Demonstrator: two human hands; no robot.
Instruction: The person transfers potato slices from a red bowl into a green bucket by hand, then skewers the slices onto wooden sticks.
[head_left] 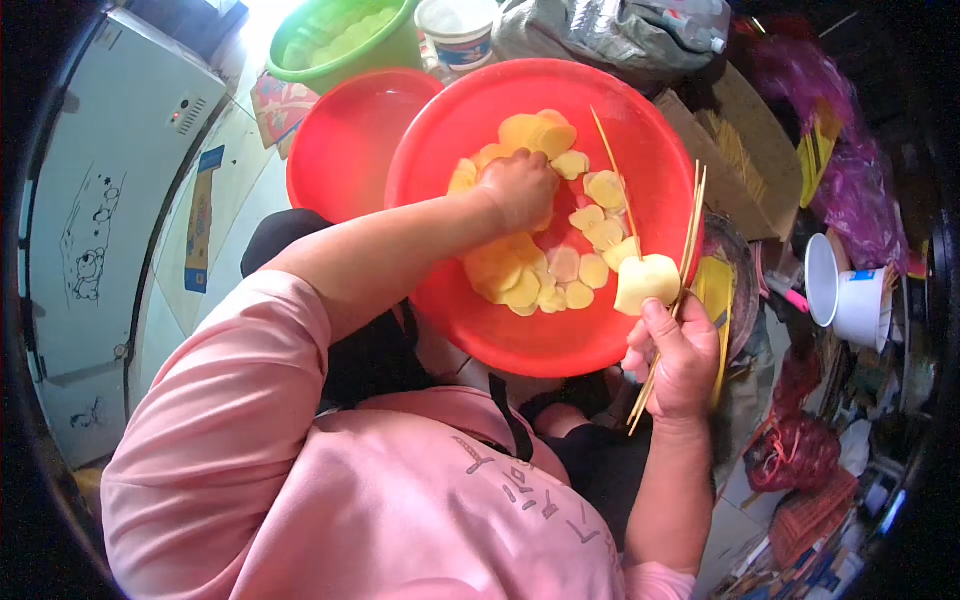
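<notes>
A large red basin in front of me holds many thin, pale-yellow slices that look like potato. My left hand reaches into it with fingers curled down among the slices; what its fingertips hold is hidden. At the basin's right rim, my right hand is closed around several thin wooden skewers. Its thumb presses on a thick pale slice. One skewer leans out over the basin, with slices around its lower end.
A smaller red basin stands behind on the left, beside a green tub and a white bucket. At right are a cardboard box with skewers, white paper cups and a red mesh bag. A white appliance stands far left.
</notes>
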